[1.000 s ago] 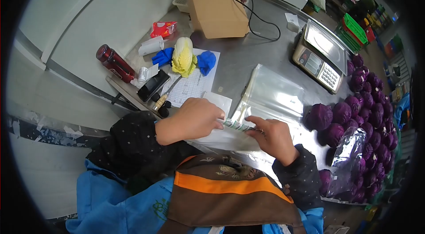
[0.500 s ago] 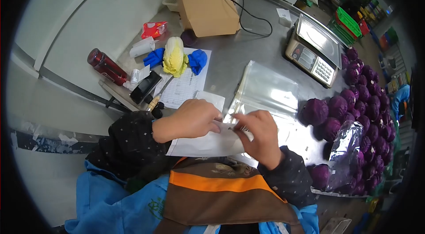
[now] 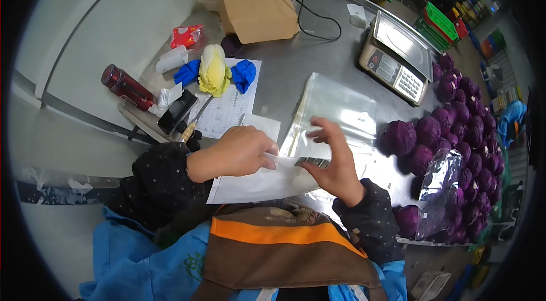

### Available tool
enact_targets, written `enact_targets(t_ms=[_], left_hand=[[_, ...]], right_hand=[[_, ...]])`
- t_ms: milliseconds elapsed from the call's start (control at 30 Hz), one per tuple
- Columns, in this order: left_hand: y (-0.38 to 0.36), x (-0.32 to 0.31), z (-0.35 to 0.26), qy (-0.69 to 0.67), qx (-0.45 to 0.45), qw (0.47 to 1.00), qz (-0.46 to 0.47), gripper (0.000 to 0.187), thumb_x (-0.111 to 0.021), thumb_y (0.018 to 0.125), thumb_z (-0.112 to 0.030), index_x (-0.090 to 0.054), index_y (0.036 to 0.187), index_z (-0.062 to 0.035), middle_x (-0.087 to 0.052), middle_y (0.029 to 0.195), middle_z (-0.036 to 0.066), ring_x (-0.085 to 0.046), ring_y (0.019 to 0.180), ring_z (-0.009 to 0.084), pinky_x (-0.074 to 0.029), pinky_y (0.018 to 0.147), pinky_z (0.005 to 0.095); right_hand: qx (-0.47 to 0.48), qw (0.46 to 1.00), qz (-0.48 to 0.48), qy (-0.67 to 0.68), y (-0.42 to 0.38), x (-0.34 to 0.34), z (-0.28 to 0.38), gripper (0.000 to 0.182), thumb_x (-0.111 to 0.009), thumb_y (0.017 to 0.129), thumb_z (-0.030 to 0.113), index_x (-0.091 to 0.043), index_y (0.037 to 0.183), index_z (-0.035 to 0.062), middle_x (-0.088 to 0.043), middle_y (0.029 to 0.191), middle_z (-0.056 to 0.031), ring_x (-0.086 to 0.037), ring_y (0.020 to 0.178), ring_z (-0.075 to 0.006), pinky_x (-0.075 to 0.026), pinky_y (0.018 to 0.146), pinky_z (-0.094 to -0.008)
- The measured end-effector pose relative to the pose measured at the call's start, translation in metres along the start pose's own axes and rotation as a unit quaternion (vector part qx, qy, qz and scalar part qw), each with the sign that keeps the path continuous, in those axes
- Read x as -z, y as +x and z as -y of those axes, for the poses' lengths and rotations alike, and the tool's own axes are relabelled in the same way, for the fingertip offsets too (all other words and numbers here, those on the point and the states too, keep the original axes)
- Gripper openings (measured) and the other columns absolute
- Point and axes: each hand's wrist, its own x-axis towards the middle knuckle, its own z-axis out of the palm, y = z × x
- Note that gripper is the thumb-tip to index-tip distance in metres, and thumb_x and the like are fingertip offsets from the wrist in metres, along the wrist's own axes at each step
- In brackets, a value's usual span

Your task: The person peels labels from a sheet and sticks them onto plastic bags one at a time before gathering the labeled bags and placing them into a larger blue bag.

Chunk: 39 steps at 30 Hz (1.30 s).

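White sheet [image 3: 244, 188]: at the near side of desk [image 3: 284, 59]; upper edge pinched by left hand [image 3: 244, 150], seemingly for steadiness. Right hand [image 3: 336, 165]: fingers spread, no firm grip evident; thumb at printed strip [image 3: 316, 161], perhaps keeping it flat. Clear bags [image 3: 348, 108]: just beyond, apparently for easy reach.

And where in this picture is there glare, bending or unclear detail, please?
Head view: glare whitens parts of the clear bags and metal tabletop; head view: edges of the wall bow and corners go black; head view: print on the strip at the right hand is too small to read, the far background soft.
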Motion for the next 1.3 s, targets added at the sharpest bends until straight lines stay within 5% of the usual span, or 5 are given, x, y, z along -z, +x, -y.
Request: enact_targets(t_ms=[433,700,1000,1167,1300], left_hand=[[0.002,-0.005,0.015,-0.019,0.012,1.000,0.000,0.021,-0.069,0.073,-0.022,-0.068,0.087,-0.0057,-0.064,0.073,0.015,-0.062,0.074,0.0325,-0.047,0.068,0.0390],[0.018,0.017,0.087,0.122,-0.090,0.966,-0.210,0.037,-0.080,0.058,-0.011,-0.064,0.090,-0.0056,-0.063,0.088,0.010,-0.057,0.092,0.0267,-0.045,0.076,0.0334],[0.127,-0.159,0.070,-0.090,-0.087,0.987,0.100,0.017,-0.071,0.068,-0.006,-0.064,0.083,-0.0012,-0.063,0.072,0.010,-0.061,0.066,0.0219,-0.049,0.067,0.0317],[0.133,-0.133,0.050,-0.266,0.025,0.955,-0.127,0.021,-0.073,0.066,-0.017,-0.064,0.075,-0.0006,-0.064,0.068,0.012,-0.061,0.068,0.0298,-0.049,0.067,0.0376],[0.127,-0.167,0.051,0.033,-0.284,0.952,-0.107,0.024,-0.075,0.063,-0.018,-0.064,0.077,-0.0010,-0.062,0.068,0.014,-0.061,0.072,0.0303,-0.047,0.068,0.0411]], right_hand=[[0.093,0.990,0.074,-0.076,-0.016,-0.009,-0.005,0.061,-0.053,0.067,-0.018,-0.051,0.122,0.0094,-0.043,0.121,-0.0163,-0.056,0.080,-0.0217,-0.050,0.068,-0.0305],[-0.257,0.885,-0.380,0.075,-0.106,0.051,-0.091,0.089,-0.061,0.062,-0.014,-0.021,0.137,0.0128,-0.040,0.119,-0.0118,-0.051,0.092,-0.0169,-0.052,0.070,-0.0281],[-0.249,0.880,-0.372,-0.158,-0.150,0.067,-0.168,0.077,-0.061,0.065,-0.015,-0.034,0.133,0.0079,-0.042,0.112,-0.0110,-0.052,0.083,-0.0162,-0.048,0.065,-0.0245],[-0.255,0.841,-0.477,-0.019,-0.168,0.078,-0.149,0.071,-0.063,0.072,-0.012,-0.031,0.132,0.0078,-0.045,0.108,-0.0093,-0.053,0.081,-0.0123,-0.046,0.070,-0.0238],[-0.266,0.851,-0.451,-0.037,-0.162,0.060,-0.138,0.065,-0.063,0.072,-0.010,-0.034,0.129,0.0056,-0.049,0.106,-0.0105,-0.054,0.077,-0.0114,-0.047,0.063,-0.0216]])
